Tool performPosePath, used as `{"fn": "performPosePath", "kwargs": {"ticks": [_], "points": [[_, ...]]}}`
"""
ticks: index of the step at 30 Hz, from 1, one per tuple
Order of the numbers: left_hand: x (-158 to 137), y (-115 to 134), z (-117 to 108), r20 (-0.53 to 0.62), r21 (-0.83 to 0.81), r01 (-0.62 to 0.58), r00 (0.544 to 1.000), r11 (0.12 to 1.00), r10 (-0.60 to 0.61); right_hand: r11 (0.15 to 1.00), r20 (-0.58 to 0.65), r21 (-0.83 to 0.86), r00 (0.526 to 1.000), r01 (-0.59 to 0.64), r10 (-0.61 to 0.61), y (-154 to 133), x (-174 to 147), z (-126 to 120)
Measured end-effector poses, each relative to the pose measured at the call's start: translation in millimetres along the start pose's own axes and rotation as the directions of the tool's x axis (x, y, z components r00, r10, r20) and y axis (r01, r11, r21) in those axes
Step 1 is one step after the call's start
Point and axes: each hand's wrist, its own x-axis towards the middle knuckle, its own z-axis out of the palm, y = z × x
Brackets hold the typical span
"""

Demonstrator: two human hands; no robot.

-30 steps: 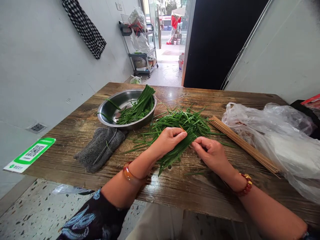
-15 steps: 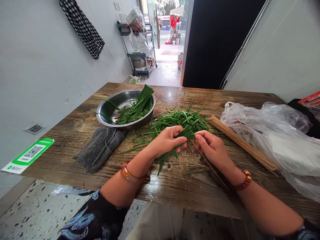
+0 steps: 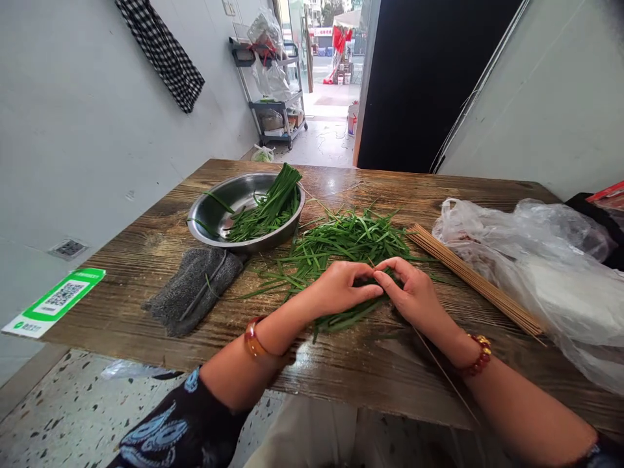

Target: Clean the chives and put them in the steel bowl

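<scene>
My left hand (image 3: pixel 348 286) is closed around a small bunch of garlic chives (image 3: pixel 348 317), whose leaves hang out below the palm. Against its fingertips, my right hand (image 3: pixel 407 286) pinches at a thin bamboo skewer (image 3: pixel 441 369). The skewer's tip pokes up between the two hands, and its long end slants down under my right wrist toward the table's front edge. My fingers hide where the skewer and the chives meet. Just beyond the hands lies a loose heap of chives (image 3: pixel 353 237).
A steel bowl (image 3: pixel 197 211) with more chives stands at the back left, a grey mesh cloth (image 3: pixel 192 292) before it. Right of the heap lie a bundle of skewers (image 3: pixel 472 279) and clear plastic bags (image 3: pixel 560 273). A QR code card (image 3: pixel 58 300) sits on the left edge.
Both hands have come together and the fingertips now meet. The bunch in my left hand has turned downward, mostly out of sight. The skewer's lower end has shifted right and nearer me.
</scene>
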Motion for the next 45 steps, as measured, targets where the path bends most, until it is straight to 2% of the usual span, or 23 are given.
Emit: {"fn": "performPosePath", "kwargs": {"ticks": [3,5,7,10,13,16,21,24,28,30,32,36,38,41,45], "points": [[3,-5,-11,-0.136,-0.072,0.005,0.991,0.997,-0.015,1.0,0.021,-0.013,1.0,-0.004,0.004,1,1,-1],[5,-10,-17,-0.241,-0.062,0.019,0.97,0.998,-0.034,1.0,0.057,-0.011,0.998,-0.002,0.003,1,0,0],[7,-17,-22,-0.311,-0.004,0.025,0.95,1.0,-0.025,1.0,0.089,-0.012,0.996,0.002,0.0,0,0,1],[9,-25,-24,-0.376,0.174,0.017,0.925,0.985,0.05,1.0,0.082,-0.024,0.997,0.011,-0.009,1,1,2],[10,-30,-24,-0.354,0.341,0.018,0.929,0.94,0.111,0.999,0.051,-0.042,0.999,0.012,-0.01,4,4,1],[9,-32,-22,-0.293,0.447,0.04,0.951,0.894,0.103,0.998,0.011,-0.064,1.0,-0.009,0.009,10,6,0],[6,-31,-20,-0.171,0.638,0.002,0.975,0.77,0.139,0.997,-0.014,0.001,0.997,-0.074,0.074,19,6,4],[5,-29,-18,-0.116,0.706,0.005,0.987,0.708,0.108,0.992,-0.012,0.037,0.992,-0.124,0.125,21,6,7],[5,-30,-13,-0.113,0.742,0.025,0.99,0.67,0.088,0.996,-0.023,-0.021,0.996,-0.09,0.089,20,4,10],[5,-31,-13,-0.153,0.728,0.042,0.983,0.684,0.103,0.996,-0.029,-0.067,0.998,-0.058,0.057,19,3,12],[5,-34,-16,-0.219,0.671,0.064,0.969,0.739,0.115,0.993,-0.042,-0.111,0.999,-0.039,0.035,18,1,13],[11,-40,-24,-0.329,0.403,0.066,0.941,0.913,0.077,0.985,-0.075,-0.169,0.997,-0.024,0.012,16,0,16],[15,-43,-26,-0.352,0.253,0.033,0.934,0.967,0.06,0.982,-0.101,-0.184,0.995,-0.033,0.015,15,0,17],[19,-46,-27,-0.358,0.072,-0.009,0.933,0.997,0.035,0.978,-0.142,-0.201,0.989,-0.059,0.03,13,0,20],[21,-48,-26,-0.333,-0.086,-0.003,0.943,0.996,-0.026,0.974,-0.166,-0.212,0.985,-0.08,0.045,16,0,22]]}}
